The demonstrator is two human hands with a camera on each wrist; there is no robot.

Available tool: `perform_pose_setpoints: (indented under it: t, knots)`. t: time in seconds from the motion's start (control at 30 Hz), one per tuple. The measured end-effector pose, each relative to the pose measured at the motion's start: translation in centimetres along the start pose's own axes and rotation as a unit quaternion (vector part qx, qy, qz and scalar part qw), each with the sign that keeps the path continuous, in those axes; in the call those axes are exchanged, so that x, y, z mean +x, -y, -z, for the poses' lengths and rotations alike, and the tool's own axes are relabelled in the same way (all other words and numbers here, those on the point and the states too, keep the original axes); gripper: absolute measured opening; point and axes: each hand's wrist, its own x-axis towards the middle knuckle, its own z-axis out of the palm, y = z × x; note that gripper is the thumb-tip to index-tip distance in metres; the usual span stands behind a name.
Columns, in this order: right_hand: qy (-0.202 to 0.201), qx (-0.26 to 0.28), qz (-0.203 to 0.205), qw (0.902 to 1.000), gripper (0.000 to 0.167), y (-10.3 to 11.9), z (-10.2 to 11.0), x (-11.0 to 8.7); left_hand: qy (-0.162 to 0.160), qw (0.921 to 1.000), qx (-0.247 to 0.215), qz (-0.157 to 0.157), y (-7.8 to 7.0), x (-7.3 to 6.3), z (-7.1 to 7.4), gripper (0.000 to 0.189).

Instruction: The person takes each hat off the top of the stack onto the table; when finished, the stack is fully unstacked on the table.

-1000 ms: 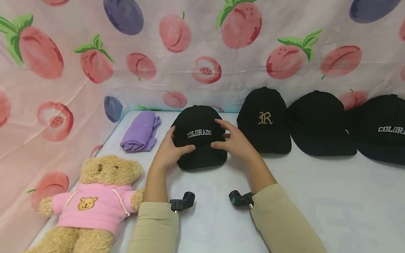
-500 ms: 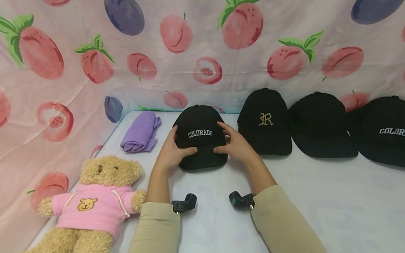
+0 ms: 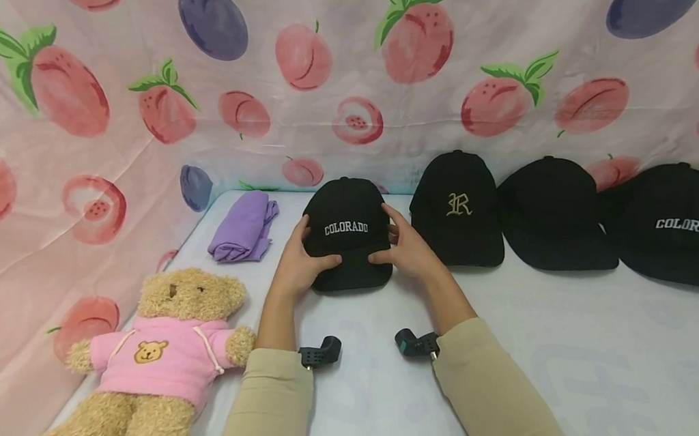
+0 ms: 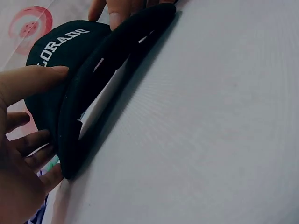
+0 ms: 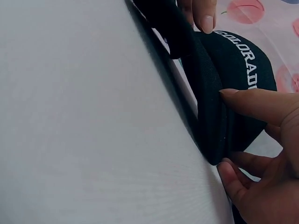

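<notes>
A black baseball cap (image 3: 345, 201) with white COLORADO lettering sits upright on the white surface, its brim toward me. My left hand (image 3: 294, 267) holds its left side, thumb on the brim and fingers along the edge. On the opposite side, my right hand (image 3: 410, 249) grips it the same way. The left wrist view has the brim (image 4: 74, 116) arched, with a gap and shadow beneath it. In the right wrist view, the right thumb (image 5: 252, 103) lies where brim and crown meet, the fingertips right at the brim's lower corner.
Right of the held cap stand a black cap with a gold R (image 3: 457, 223), a plain black cap (image 3: 549, 216) and another COLORADO cap (image 3: 673, 220). Left are a folded purple cloth (image 3: 242, 226) and a teddy bear (image 3: 157, 356) in pink. A fruit-patterned curtain (image 3: 337, 61) hangs behind.
The cap and my left hand have shifted slightly to the right. The fingers of my right hand have slid from the crown's front toward its side. The other caps, cloth and bear stay put.
</notes>
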Motion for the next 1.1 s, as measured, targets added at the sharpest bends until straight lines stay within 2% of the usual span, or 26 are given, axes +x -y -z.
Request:
perform_pose_setpoints:
  t: [0.07,0.3,0.5,0.67,0.83,1.1]
  knots:
    - [-0.001,0.002,-0.004,1.0,0.11,-0.05,0.05,0.09,-0.002,1.0,0.002,0.005,0.01,0.01,-0.02,0.108]
    - [0.004,-0.024,-0.034,0.9991,0.103,0.01,0.27,0.1,0.004,0.9978,0.056,0.035,-0.27,0.07,-0.01,0.107]
    - [0.004,-0.014,-0.023,0.9996,0.104,0.0,0.49,-0.16,-0.005,0.9998,0.02,0.006,-0.19,0.28,-0.54,0.104]
    - [0.005,-0.014,-0.011,0.9998,0.104,0.18,0.38,-0.39,-0.019,0.9998,0.002,0.004,0.04,0.18,-0.88,0.104]
    - [0.007,-0.013,-0.007,0.9999,0.104,0.26,0.15,-0.36,-0.026,0.9996,0.009,0.006,0.04,-0.03,-0.91,0.103]
    - [-0.002,-0.032,-0.003,0.9995,0.104,0.49,-0.15,-0.35,-0.026,0.999,0.034,-0.012,-0.28,0.21,-0.84,0.103]
